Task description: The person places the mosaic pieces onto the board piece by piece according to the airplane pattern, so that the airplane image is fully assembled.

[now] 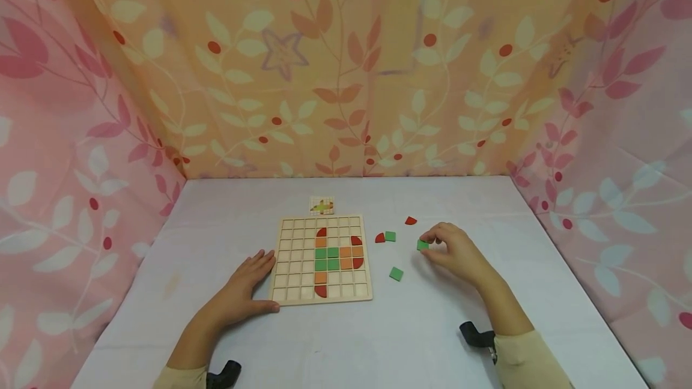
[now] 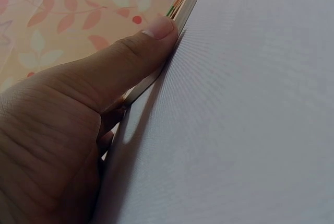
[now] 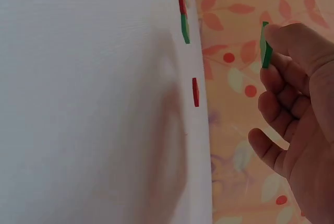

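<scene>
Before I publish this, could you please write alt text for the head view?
A right hand pinches a green square tile; the left hand touches the left edge of a grid board partly filled with coloured pieces. Loose green and red pieces lie nearby.

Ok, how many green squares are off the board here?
3: one green square pinched by the right hand, another green square beside a red piece, and a third green square lying alone to the right of the board.

head: bright, even; wrist views: dimmer (greyish); soft shadows [image 3: 169,151] across white tabletop [image 3: 78,104]
</scene>
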{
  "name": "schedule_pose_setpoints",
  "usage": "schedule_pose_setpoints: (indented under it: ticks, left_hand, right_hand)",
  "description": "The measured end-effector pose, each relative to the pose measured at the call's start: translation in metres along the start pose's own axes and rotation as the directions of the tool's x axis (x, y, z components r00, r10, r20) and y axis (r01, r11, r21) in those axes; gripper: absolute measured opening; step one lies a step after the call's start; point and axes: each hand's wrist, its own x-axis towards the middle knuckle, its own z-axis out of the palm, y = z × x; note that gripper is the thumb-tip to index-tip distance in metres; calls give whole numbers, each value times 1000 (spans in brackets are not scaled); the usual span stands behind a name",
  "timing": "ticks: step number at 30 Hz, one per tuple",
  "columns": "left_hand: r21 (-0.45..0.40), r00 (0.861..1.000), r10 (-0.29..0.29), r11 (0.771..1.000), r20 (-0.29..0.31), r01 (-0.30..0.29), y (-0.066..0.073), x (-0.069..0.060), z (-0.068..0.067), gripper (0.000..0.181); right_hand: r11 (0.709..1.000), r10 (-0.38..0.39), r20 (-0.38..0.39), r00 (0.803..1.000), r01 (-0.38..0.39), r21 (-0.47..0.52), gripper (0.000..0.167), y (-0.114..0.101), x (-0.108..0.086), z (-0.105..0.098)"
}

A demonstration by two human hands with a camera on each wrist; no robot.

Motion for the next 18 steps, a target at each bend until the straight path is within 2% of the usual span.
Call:
schedule_pose_setpoints:
  ticks: [8, 13, 18]
  left_hand:
    - [-13, 1000, -11, 1000, 9, 11, 0, -2, 0, 119]
    - [-11, 1000, -2, 1000, 6, 2, -2, -1, 1, 119]
    - [-11, 1000, -7, 1000, 6, 7, 0, 1, 0, 119]
  right_hand:
    - [999, -35, 14, 999, 35, 23, 20, -27, 23, -8]
    - [1000, 0, 14, 1000, 0, 21, 20, -45, 37, -1]
    - [999, -4, 10, 1000, 4, 33, 19, -61, 48, 9]
